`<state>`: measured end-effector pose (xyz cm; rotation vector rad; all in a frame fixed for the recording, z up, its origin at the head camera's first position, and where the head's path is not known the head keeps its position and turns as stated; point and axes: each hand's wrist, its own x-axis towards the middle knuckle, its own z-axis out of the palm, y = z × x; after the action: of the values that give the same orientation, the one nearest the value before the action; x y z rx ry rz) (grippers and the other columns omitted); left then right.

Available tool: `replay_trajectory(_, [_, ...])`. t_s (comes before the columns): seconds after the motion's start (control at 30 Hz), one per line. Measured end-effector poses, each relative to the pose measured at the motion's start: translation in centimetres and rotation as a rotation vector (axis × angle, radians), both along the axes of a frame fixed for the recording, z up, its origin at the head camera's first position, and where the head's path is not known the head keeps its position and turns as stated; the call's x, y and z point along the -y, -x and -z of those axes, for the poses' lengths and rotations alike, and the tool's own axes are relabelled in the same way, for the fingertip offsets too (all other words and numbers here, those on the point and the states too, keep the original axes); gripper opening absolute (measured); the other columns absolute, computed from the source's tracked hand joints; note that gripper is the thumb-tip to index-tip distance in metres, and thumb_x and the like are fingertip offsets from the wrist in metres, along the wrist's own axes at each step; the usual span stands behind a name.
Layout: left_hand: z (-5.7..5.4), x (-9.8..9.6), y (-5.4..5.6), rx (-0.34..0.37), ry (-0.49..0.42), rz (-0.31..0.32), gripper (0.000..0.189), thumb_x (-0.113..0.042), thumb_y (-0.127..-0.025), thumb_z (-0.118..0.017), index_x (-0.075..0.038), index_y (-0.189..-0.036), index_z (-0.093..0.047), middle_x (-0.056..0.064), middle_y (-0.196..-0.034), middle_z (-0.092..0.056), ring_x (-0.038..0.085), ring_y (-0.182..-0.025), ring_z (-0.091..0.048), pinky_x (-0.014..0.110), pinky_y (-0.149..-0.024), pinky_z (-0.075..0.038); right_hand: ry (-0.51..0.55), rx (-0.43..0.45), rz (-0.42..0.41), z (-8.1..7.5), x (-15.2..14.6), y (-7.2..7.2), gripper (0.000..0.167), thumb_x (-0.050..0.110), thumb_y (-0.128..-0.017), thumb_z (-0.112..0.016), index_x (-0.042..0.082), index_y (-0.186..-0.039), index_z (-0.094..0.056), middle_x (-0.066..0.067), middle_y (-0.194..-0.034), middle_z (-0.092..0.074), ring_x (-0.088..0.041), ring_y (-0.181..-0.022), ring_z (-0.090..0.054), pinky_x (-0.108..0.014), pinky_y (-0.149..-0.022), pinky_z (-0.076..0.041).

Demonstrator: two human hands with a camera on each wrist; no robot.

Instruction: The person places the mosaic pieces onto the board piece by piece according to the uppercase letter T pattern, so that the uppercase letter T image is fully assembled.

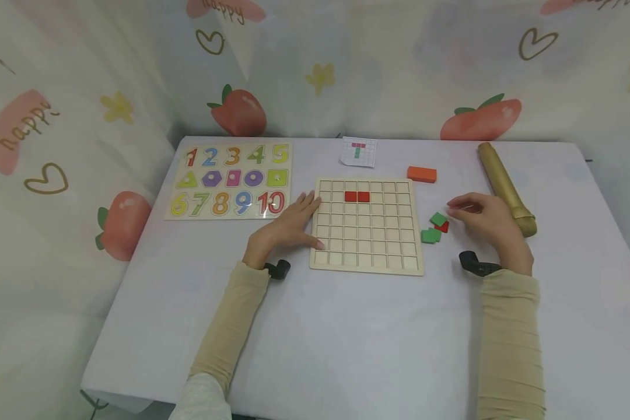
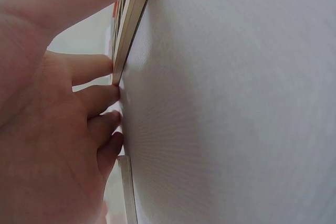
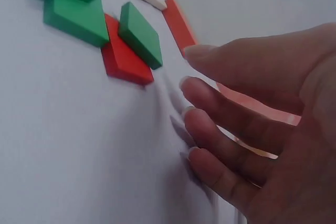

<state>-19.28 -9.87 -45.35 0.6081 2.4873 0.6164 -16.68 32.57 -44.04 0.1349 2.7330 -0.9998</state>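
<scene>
A square wooden grid board (image 1: pixel 364 233) lies on the table, with two red square tiles (image 1: pixel 357 197) side by side in its second row from the top. My left hand (image 1: pixel 289 226) rests at the board's left edge, fingers spread and the thumb over the lower left corner. Right of the board lies a small pile: several green tiles (image 1: pixel 429 235) and a red tile (image 3: pixel 123 61), partly covered by a green tile (image 3: pixel 140 36). Just right of that pile hovers my right hand (image 1: pixel 485 219), thumb and fingers loosely bent with nothing between them.
At the back stands a small card (image 1: pixel 358 151) showing a red and green T on a grid. A number and shape puzzle board (image 1: pixel 231 218) lies left. An orange block (image 1: pixel 422 174) sits behind the tiles, and a gold-brown tube (image 1: pixel 504 184) lies beyond my right hand.
</scene>
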Motion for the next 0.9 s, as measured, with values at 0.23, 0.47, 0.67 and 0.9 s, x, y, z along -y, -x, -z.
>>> replay_trajectory(0.23, [-0.1, 0.0, -0.1, -0.003, -0.006, -0.003, 0.116, -0.048, -0.084, -0.082, -0.015, -0.167, -0.008, 0.003, -0.175, 0.006, 0.023, -0.161, 0.009, 0.042, -0.132, -0.003, -0.007, 0.103, -0.05, -0.3, -2.1, -0.6, 0.058, 0.051, -0.099, -0.063, 0.004, -0.132, -0.066, -0.024, -0.136, -0.058, -0.035, -0.121, -0.047, -0.041, -0.091, -0.045])
replay_trajectory(0.47, [-0.4, -0.1, -0.1, 0.0, -0.002, -0.001, 0.116, -0.047, -0.084, -0.083, -0.015, -0.167, -0.008, 0.003, -0.175, 0.005, 0.024, -0.161, 0.01, 0.042, -0.132, -0.004, 0.057, 0.196, -0.033, -0.2, -2.3, -0.8, 0.058, 0.055, -0.09, -0.075, 0.011, -0.128, -0.072, -0.011, -0.127, -0.067, -0.027, -0.12, -0.047, -0.036, -0.091, -0.044])
replay_trajectory(0.67, [-0.5, -0.2, -0.2, -0.011, 0.01, 0.005, 0.115, -0.047, -0.085, -0.082, -0.014, -0.167, -0.008, 0.004, -0.175, 0.005, 0.024, -0.161, 0.009, 0.041, -0.132, -0.004, 0.059, 0.171, -0.053, -0.2, -2.0, -0.8, 0.062, 0.055, -0.086, -0.079, 0.011, -0.129, -0.072, -0.002, -0.114, -0.07, -0.019, -0.108, -0.051, -0.026, -0.085, -0.046])
replay_trajectory(0.9, [-0.3, -0.1, 0.0, -0.002, 0.015, 0.002, 0.116, -0.049, -0.085, -0.082, -0.015, -0.167, -0.008, 0.003, -0.175, 0.006, 0.023, -0.161, 0.01, 0.041, -0.132, -0.004, 0.016, 0.13, -0.119, -0.1, -1.2, -0.5, 0.053, 0.044, -0.093, -0.075, 0.01, -0.132, -0.068, -0.007, -0.108, -0.062, -0.02, -0.096, -0.052, -0.019, -0.073, -0.047])
